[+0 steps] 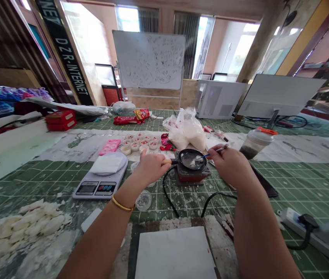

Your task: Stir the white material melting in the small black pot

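Observation:
My left hand (152,167) is closed round the wooden handle of a small black frying pan (183,167). The pan sits on a small red and grey electric hot plate (192,178). In the pan lie whitish lumps (193,162) in a clear-looking melt. My right hand (224,159) pinches a thin stirring stick (207,155), blue toward its lower end, whose tip reaches into the pan by the lumps. Just beyond the pan stands a clear plastic bag (187,130) of white material. Left of my left hand is a kitchen scale (102,176) with white paper on it.
Several small cups with red bits (143,143) and a pink mould (110,147) stand behind the scale. White flakes (27,226) are heaped at left. White paper (176,254) lies in front; a shaker bottle (254,142), pliers-like tool (225,224), cables and a power strip (295,223) are at right.

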`<state>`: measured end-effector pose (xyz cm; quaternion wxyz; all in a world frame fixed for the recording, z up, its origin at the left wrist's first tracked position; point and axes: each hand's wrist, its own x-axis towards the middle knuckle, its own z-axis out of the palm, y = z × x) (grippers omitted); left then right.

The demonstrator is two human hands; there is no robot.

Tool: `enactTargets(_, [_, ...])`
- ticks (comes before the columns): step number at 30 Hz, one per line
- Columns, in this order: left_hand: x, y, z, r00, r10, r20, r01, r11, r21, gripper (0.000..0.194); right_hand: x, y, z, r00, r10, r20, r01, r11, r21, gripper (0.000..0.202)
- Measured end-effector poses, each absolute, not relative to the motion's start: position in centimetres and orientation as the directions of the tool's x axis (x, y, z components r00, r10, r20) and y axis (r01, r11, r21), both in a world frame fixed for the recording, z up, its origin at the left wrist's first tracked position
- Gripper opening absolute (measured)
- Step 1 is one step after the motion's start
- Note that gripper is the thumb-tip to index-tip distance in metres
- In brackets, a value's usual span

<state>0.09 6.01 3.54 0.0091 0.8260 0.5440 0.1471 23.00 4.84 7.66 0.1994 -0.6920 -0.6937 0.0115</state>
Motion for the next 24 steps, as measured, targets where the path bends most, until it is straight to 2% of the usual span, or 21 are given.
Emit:
enactTargets(3, [0.13,6.05,3.46,0.357,0.903,0.240,0.899,-0.401,0.173,0.032,23.02,4.80,7.73,0.062,0.954,0.294,0.958,0.026,-0.285,0.038])
enactTargets(7, [0.09,6.04,3.50,0.352,0.905,0.239,0.902,-0.396,0.171,0.032,23.10,4.78,7.79,0.034,0.967,0.251,0.956,0.042,-0.291,0.036])
enactTargets(11, [-0.12,6.00,3.69,0.351,0.908,0.229,0.899,-0.395,0.189,0.030,23.16,4.86,7.77,0.081,0.945,0.316,0.958,0.013,-0.286,0.038])
enactTargets(15, [-0.25,5.96,3.80,0.360,0.903,0.234,0.891,-0.407,0.202,0.028,23.26,5.10,7.58,0.040,0.970,0.239,0.955,0.033,-0.295,0.037])
enactTargets(20, [-0.13,5.97,3.71,0.337,0.908,0.249,0.899,-0.389,0.203,0.027,23.35,4.97,7.63,0.054,0.960,0.275,0.964,0.021,-0.265,0.040])
enactTargets(24, [-0.07,5.98,3.68,0.336,0.911,0.240,0.902,-0.384,0.199,0.029,23.21,4.75,7.78,0.009,0.970,0.241,0.963,0.056,-0.263,0.038])
